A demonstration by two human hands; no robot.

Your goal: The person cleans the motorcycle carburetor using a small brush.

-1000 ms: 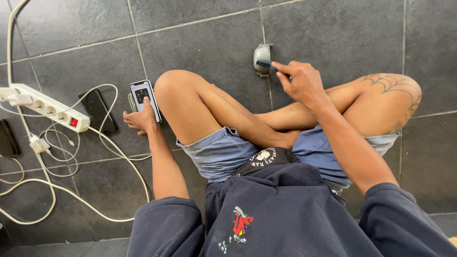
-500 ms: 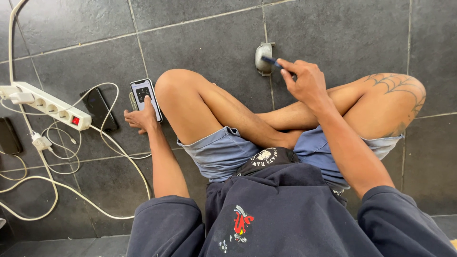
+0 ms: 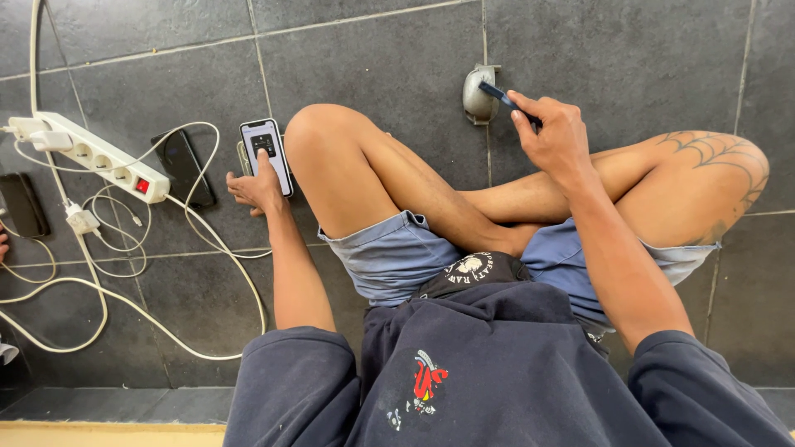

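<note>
Fingers point(image 3: 530, 112) of our right hand point(image 3: 555, 136) were curled tight around a slim dark tool point(image 3: 501, 93), whose tip pointed at the small metal fitting point(image 3: 476, 95) set in the floor just ahead of our crossed legs; whether tip and fitting touched, we could not tell. Beneath everything lay the dark grey floor tiles point(image 3: 373, 58) on which we sat, knees spread wide, in light blue shorts point(image 3: 397, 252) and a navy sweatshirt point(image 3: 497, 372). Off to our left a white power strip point(image 3: 95, 156) ran aslant, with white cables point(image 3: 108, 298) looping loosely around it. Next to it lay a black phone point(image 3: 184, 165), face down or dark, and another dark phone point(image 3: 23, 204) rested near the picture's edge. Our left hand point(image 3: 257, 186) sat on the tiles beside the raised knee, its fingers loosely bent, the thumb resting on a lit smartphone point(image 3: 267, 153) that lay just beside that knee.
</note>
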